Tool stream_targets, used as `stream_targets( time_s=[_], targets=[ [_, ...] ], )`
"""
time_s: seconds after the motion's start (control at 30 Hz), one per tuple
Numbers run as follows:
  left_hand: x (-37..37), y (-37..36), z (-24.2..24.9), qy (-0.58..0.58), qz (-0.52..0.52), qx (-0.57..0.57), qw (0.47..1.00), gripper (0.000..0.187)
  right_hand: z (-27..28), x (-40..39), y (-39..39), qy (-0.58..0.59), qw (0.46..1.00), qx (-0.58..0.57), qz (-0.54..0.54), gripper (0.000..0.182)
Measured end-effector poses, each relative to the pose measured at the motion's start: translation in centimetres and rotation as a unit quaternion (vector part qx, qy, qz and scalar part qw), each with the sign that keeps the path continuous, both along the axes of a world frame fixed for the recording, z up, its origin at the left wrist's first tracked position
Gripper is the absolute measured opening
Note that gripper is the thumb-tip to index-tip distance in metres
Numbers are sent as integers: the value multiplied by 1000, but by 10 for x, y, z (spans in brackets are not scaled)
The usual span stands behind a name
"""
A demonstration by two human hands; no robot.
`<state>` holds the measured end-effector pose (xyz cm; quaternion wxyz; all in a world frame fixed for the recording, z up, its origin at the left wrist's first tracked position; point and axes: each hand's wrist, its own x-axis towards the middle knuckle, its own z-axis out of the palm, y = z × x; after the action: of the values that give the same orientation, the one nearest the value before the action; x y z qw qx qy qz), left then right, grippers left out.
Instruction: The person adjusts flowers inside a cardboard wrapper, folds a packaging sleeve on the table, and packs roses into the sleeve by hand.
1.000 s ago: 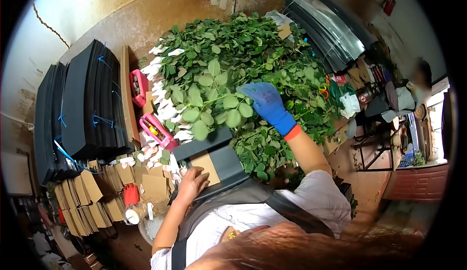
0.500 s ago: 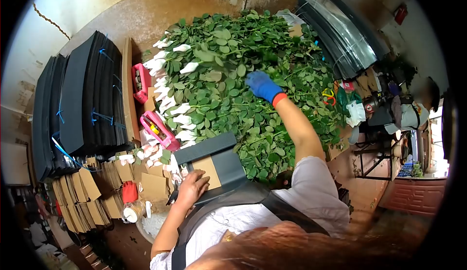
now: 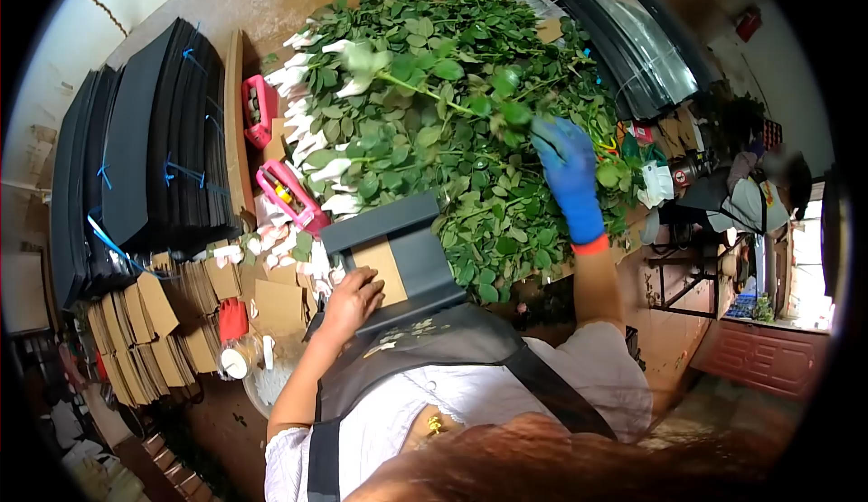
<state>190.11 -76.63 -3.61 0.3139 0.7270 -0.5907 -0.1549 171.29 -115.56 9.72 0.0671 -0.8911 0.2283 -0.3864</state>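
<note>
My right hand [image 3: 568, 172], in a blue glove with an orange cuff, is closed round the stem of a leafy rose [image 3: 425, 89]. The rose is held above a wide pile of leafy stems [image 3: 398, 154], its blurred pale head pointing left. White sleeves [image 3: 333, 169] cover the heads along the pile's left side. My bare left hand [image 3: 353, 303] lies with fingers stretched over a brown cardboard piece [image 3: 384, 274]. That piece rests on a folded black sheet [image 3: 425, 258] in front of my apron.
Two pink holders [image 3: 291, 197] stand left of the pile. Stacks of black sheets [image 3: 158, 140] and folded brown cardboard [image 3: 145, 330] fill the left. More black sheets [image 3: 633, 46] lean at the back right. Another person [image 3: 759, 199] is at the far right.
My right hand has moved right and now holds a rose raised over the pile. My left hand stays on the cardboard. The whole view has shifted slightly.
</note>
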Motion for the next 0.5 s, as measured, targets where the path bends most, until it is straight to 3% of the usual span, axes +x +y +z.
stream_targets(
  time_s=[0.07, 0.1, 0.17, 0.2, 0.23, 0.3, 0.37, 0.4, 0.5],
  targets=[
    [1, 2, 1, 15, 1, 8, 1000, 32, 7, -25, 16, 54, 990, 105, 80, 17],
    [4, 4, 2, 13, -4, 19, 1000, 55, 9, -37, 23, 80, 978, 155, 116, 17],
    [4, 6, 1, 114, 43, 56, 991, 85, -10, -61, 30, 128, 951, 219, 179, 17],
    [4, 10, -17, 36, 56, -25, 997, 106, -27, -72, 29, 168, 933, 240, 208, 16],
    [3, 7, 9, 217, 76, 65, 971, 113, -43, -81, 29, 207, 912, 261, 237, 15],
    [1, 7, 7, 200, 73, 24, 977, 100, -69, -93, 31, 353, 889, 212, 197, 16],
    [8, 5, -5, 89, 0, 16, 996, 73, -87, -98, 30, 456, 855, 189, 161, 18],
    [6, 7, -10, 97, 9, 9, 995, 46, -73, -88, 36, 556, 813, 121, 122, 19],
    [5, 6, -9, 66, 3, 8, 998, 37, -39, -55, 35, 499, 861, 52, 84, 15]
  ],
)
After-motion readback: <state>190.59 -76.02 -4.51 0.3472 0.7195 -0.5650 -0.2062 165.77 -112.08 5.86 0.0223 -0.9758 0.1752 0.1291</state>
